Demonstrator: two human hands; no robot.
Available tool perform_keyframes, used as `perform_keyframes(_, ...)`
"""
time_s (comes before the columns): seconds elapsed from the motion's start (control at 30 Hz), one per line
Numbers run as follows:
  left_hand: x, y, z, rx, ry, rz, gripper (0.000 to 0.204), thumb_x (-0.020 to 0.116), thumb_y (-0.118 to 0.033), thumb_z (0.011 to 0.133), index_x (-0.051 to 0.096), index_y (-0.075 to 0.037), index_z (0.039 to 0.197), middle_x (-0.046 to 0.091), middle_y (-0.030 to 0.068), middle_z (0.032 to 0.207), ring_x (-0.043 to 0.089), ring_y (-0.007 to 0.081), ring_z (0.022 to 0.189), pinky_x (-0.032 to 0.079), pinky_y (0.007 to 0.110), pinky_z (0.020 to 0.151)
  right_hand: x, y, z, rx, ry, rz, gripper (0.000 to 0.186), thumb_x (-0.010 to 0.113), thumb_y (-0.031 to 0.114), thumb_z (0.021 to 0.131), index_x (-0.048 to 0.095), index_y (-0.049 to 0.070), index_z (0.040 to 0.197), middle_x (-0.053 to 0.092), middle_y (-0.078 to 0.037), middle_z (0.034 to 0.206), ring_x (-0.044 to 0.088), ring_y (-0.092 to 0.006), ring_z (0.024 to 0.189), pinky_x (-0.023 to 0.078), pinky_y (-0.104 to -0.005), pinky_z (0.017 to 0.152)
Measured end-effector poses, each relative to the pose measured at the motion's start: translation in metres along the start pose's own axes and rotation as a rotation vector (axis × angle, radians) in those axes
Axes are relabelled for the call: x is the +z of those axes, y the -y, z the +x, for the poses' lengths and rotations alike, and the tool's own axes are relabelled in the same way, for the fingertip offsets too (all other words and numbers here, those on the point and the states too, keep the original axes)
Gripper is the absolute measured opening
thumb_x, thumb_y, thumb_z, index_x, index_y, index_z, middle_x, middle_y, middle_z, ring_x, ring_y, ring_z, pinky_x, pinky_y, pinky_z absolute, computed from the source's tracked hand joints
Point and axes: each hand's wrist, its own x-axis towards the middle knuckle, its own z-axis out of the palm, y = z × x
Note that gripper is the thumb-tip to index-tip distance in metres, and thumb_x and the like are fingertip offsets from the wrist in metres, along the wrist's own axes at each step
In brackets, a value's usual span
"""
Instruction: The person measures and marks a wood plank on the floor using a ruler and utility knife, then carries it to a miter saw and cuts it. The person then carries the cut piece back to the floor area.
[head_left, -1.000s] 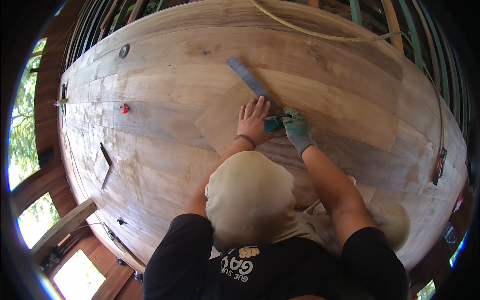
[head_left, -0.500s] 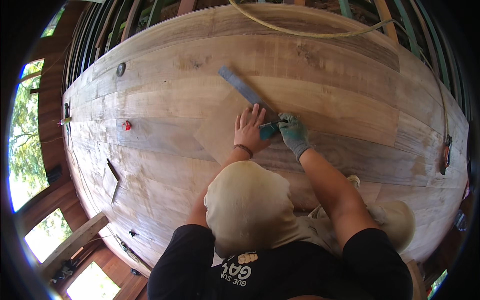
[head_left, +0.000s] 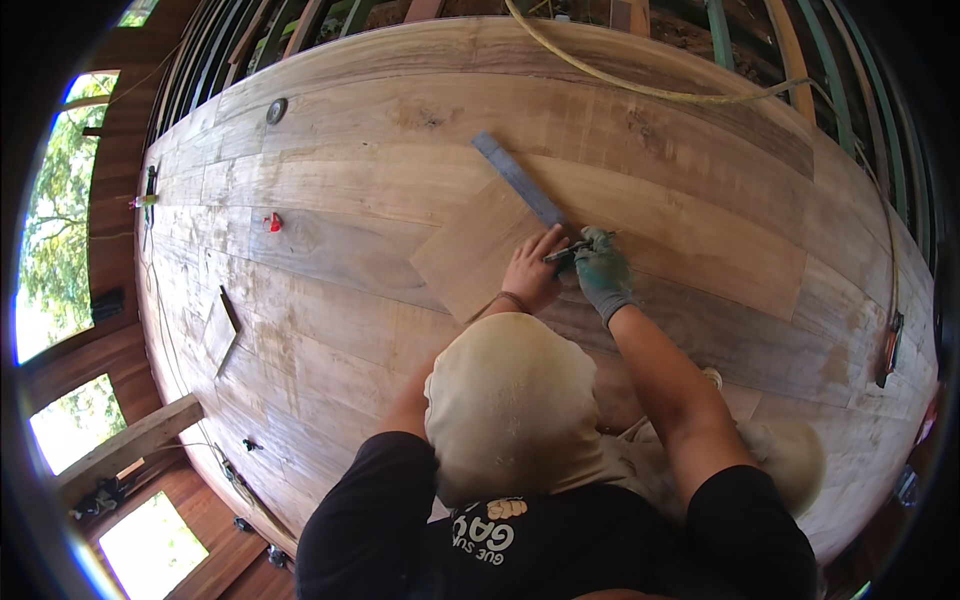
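A square wooden board (head_left: 458, 258) lies diagonally on the planking, with a long blue-grey strip (head_left: 510, 172) along its upper right edge. My bare left hand (head_left: 530, 272) rests on the board by the strip's lower end, fingers stretched and slightly bent. My right hand (head_left: 605, 275), in a grey-green glove, is closed on a slim dark tool (head_left: 560, 251) beside the left fingertips. Where the tool's point touches is too small to make out.
Around me lie a small red object (head_left: 273, 223), a dark disc (head_left: 277, 111), a panel (head_left: 221, 340) and a tool with a cord (head_left: 891, 350). A yellow hose (head_left: 660, 88) runs over slats (head_left: 722, 40) beyond the planking. A beam (head_left: 130, 450) stands at lower left.
The view has shifted a little. My left fingers have edged slightly down along the strip, and the teal patch between my hands is now mostly hidden. The strip and board look unmoved.
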Motion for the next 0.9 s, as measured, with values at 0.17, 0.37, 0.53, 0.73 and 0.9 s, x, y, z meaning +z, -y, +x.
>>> perform_keyframes(0.17, 0.006, 0.003, -0.002, 0.198, -0.237, -0.448, 0.06, 0.077, -0.015, 0.078, 0.061, -0.011, 0.136, 0.054, 0.0153, 0.146, 0.059, 0.0394, 0.125, 0.052, 0.045, 0.101, 0.021, -0.051, 0.036, -0.06, -0.111, 0.556, 0.034, 0.061, 0.001, 0.087, 0.063, 0.002, 0.12, 0.069, -0.015, 0.119, 0.068, -0.0265, 0.107, 0.054, -0.0375, 0.094)
perform_keyframes(0.37, -0.033, 0.062, -0.012, -0.379, -0.382, -0.092, 0.096, 0.087, -0.043, 0.073, 0.042, -0.01, 0.152, 0.037, 0.0184, 0.158, 0.031, 0.0401, 0.148, 0.032, 0.051, 0.119, -0.077, -0.104, 0.049, -0.02, -0.182, 0.271, 0.045, 0.059, 0.003, 0.086, 0.06, 0.006, 0.132, 0.067, -0.012, 0.123, 0.068, -0.025, 0.104, 0.054, -0.0389, 0.092)
perform_keyframes(0.53, -0.057, 0.086, -0.022, -0.579, -0.082, 0.162, 0.132, 0.09, -0.06, 0.063, 0.019, -0.014, 0.163, 0.031, 0.0193, 0.161, 0.027, 0.0397, 0.149, 0.026, 0.053, 0.121, -0.139, -0.074, 0.018, 0.317, -0.15, -0.359, 0.043, 0.052, 0.023, 0.098, 0.061, 0.018, 0.139, 0.065, -0.012, 0.135, 0.065, -0.03, 0.116, 0.051, -0.0429, 0.099)
perform_keyframes(0.73, -0.079, 0.109, -0.007, -0.695, -0.1, -0.028, 0.094, 0.091, -0.049, 0.066, 0.054, -0.008, 0.141, 0.046, 0.0212, 0.15, 0.044, 0.037, 0.138, 0.04, 0.046, 0.112, -0.151, -0.085, -0.017, 0.39, -0.061, -0.491, 0.047, 0.049, 0.034, 0.095, 0.061, 0.017, 0.137, 0.064, -0.016, 0.133, 0.062, -0.0351, 0.122, 0.049, -0.0486, 0.101)
perform_keyframes(0.9, -0.11, 0.111, -0.017, -0.676, -0.121, -0.356, 0.053, 0.088, -0.034, 0.074, 0.069, -0.003, 0.112, 0.07, 0.0174, 0.115, 0.067, 0.0287, 0.105, 0.054, 0.04, 0.09, -0.161, -0.099, -0.036, 0.363, 0.087, -0.603, 0.038, 0.049, 0.037, 0.095, 0.067, 0.013, 0.119, 0.068, -0.015, 0.125, 0.064, -0.0372, 0.117, 0.05, -0.0485, 0.099)
